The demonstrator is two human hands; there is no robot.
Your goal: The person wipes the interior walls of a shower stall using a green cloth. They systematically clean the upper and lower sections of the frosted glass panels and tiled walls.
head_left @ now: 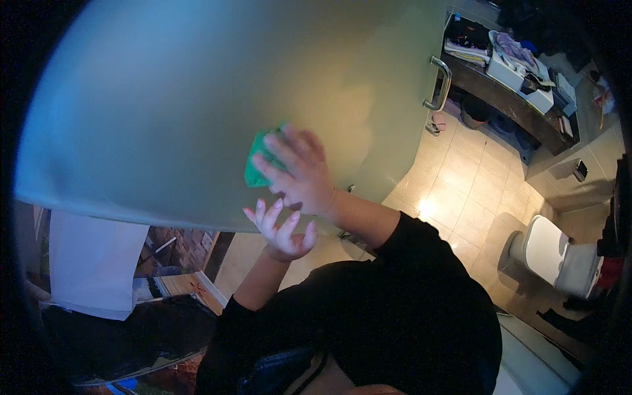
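Observation:
A frosted glass panel (197, 85) fills the upper left and middle of the view. Against or just in front of it, my right hand (303, 168) holds a green cloth (257, 164) beneath spread fingers, slightly blurred by motion. Just below, my left hand (286, 234) is turned palm up with its fingers apart and a little curled. Nothing lies in that palm, and its fingertips come close to the right hand's underside.
A metal handle (444, 83) is fixed near the panel's right edge. Beyond stand a dark counter (500, 92) with a white sink holding cloths, and a white toilet (546, 240) on a tiled floor (454, 178). A white sheet (95, 263) hangs at lower left.

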